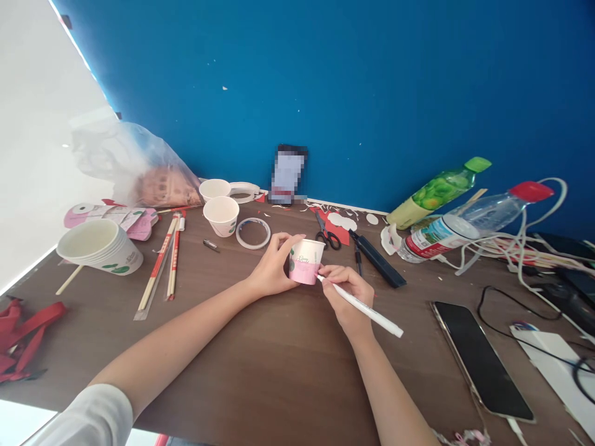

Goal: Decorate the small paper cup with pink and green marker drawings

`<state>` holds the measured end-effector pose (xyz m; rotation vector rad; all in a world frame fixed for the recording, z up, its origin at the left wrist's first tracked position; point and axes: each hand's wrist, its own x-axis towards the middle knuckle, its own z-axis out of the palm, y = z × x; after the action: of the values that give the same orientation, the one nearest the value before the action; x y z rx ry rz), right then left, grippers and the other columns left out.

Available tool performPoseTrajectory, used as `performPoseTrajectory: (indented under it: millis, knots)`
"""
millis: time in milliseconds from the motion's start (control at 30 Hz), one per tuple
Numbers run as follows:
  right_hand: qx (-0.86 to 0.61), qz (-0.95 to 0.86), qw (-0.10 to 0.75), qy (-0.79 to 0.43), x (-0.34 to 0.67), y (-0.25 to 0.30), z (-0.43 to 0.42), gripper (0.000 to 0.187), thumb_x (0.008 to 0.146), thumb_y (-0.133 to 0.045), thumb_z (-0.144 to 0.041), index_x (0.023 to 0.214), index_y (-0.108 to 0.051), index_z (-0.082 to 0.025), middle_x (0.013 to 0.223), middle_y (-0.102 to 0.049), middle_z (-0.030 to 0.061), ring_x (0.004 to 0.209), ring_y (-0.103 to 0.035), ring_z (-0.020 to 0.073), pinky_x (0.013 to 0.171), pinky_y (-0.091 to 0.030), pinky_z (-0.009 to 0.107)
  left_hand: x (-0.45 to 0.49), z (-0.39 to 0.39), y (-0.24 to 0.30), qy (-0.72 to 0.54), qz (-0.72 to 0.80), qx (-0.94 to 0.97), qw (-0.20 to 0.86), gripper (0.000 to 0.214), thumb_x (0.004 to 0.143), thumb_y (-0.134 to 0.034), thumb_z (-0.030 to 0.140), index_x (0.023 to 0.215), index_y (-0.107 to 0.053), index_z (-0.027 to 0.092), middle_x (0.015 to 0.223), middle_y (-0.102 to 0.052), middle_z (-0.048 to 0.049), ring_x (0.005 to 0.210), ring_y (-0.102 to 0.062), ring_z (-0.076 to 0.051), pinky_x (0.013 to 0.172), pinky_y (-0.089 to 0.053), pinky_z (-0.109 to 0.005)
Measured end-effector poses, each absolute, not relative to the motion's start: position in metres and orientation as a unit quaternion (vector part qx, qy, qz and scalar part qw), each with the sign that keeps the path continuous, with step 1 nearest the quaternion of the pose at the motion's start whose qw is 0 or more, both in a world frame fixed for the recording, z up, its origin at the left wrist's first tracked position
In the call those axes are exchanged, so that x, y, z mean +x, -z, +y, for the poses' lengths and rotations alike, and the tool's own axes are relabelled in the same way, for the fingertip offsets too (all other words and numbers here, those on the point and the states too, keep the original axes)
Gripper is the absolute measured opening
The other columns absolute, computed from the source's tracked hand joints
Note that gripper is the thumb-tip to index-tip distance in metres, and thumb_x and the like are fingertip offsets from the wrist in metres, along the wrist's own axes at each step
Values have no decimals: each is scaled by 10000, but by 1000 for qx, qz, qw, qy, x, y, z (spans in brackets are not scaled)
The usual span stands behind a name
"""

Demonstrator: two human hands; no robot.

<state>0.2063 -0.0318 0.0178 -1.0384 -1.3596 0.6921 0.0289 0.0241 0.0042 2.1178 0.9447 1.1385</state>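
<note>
A small paper cup with a pink band around its lower half stands on the brown table. My left hand is wrapped round the cup's left side, steadying it. My right hand grips a white pen, whose tip touches the cup's lower right side.
A stack of paper cups lies tipped at the left, near chopsticks and two upright cups. A tape ring, scissors, two bottles, a phone and cables surround the hands. A plastic bag sits at the back left.
</note>
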Motion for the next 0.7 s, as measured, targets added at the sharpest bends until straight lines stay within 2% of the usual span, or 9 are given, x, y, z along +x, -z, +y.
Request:
performPoseTrajectory:
  millis: [367,567,700]
  knots:
    - [-455,-568,607,-320,205,-20,-31,152,730,-680,-150,644,-573,-214,749,-694,32,799,-693,200,846,-572,428,29,24,-5,-415,358,788,280,873,635,-773,181,1389,-336,238,1225,-355,-103,1263,-400,-289,1074,-405,-427]
    - [-453,-578,590,-335,207,-22,-32,204,687,-688,-159,554,-544,-213,662,-663,14,737,-680,201,873,-565,475,29,24,-4,-427,352,786,276,882,640,-789,215,1396,-335,248,1214,-359,-101,1239,-416,-287,1057,-421,-442]
    - [-452,-575,596,-331,210,-22,-32,241,728,-694,-238,536,-550,-216,606,-610,-6,722,-655,195,920,-543,502,29,23,-2,-427,360,787,261,920,640,-786,204,1425,-311,257,1202,-327,-95,1242,-402,-284,1070,-414,-460]
